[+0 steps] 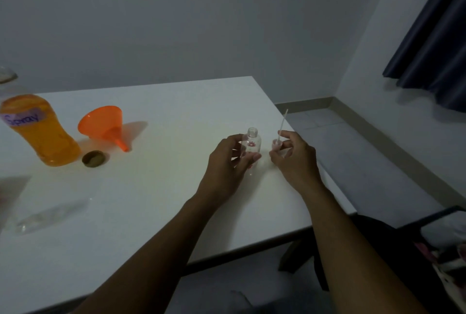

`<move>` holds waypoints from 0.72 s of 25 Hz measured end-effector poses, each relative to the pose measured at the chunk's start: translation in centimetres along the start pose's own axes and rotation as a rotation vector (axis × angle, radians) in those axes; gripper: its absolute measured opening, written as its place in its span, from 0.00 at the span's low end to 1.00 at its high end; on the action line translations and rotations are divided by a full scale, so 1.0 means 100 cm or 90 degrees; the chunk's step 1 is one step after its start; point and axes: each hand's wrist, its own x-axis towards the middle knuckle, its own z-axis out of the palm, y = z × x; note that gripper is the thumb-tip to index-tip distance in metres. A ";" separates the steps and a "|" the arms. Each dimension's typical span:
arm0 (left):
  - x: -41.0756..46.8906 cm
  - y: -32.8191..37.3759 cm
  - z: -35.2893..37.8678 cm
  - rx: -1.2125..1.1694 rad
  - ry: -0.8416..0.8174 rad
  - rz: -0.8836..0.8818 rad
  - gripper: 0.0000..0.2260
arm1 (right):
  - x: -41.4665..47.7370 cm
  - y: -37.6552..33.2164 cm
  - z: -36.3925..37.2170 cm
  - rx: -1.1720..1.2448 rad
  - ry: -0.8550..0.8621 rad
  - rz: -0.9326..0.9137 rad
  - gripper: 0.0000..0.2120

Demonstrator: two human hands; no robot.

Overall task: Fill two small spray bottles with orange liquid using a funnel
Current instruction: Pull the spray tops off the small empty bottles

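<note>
Clearly the opening step is in hand: the left hand (230, 159) holds a small clear plastic spray bottle with a red flower print (251, 146) upright just above the white surface (156, 187), its fingers (252, 156) curled round the body and its threaded neck bare. Just beside it, the right hand (293, 159) pinches the clear spray cap with its long thin dip tube (280, 134), the tube pointing up and away, clear of the bottle. So the bottle looks open and, as far as can be told, empty.

Well apart to the left stand the large bottle of orange liquid with a purple label (40, 132), a round brownish lid (93, 158) lying just beside its base, and the orange plastic funnel (103, 124) tipped on its side. A second small bottle is not clearly seen; something clear and blurred lies near the left edge.

Next, I judge, the cap must be laid down, the bottle stood firm, and the funnel's spout seated in the narrow neck before any pouring.
</note>
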 end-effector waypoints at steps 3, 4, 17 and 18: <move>0.005 -0.010 0.000 0.057 -0.023 -0.034 0.24 | 0.004 -0.003 0.001 0.010 -0.029 0.032 0.25; 0.003 -0.012 -0.002 0.074 -0.051 -0.061 0.29 | 0.002 -0.004 -0.001 0.025 -0.037 0.045 0.26; -0.143 -0.003 -0.135 0.283 0.238 -0.009 0.10 | -0.099 -0.071 0.019 0.005 -0.136 -0.253 0.10; -0.153 -0.002 -0.149 0.300 0.276 -0.019 0.09 | -0.104 -0.078 0.028 -0.013 -0.171 -0.296 0.10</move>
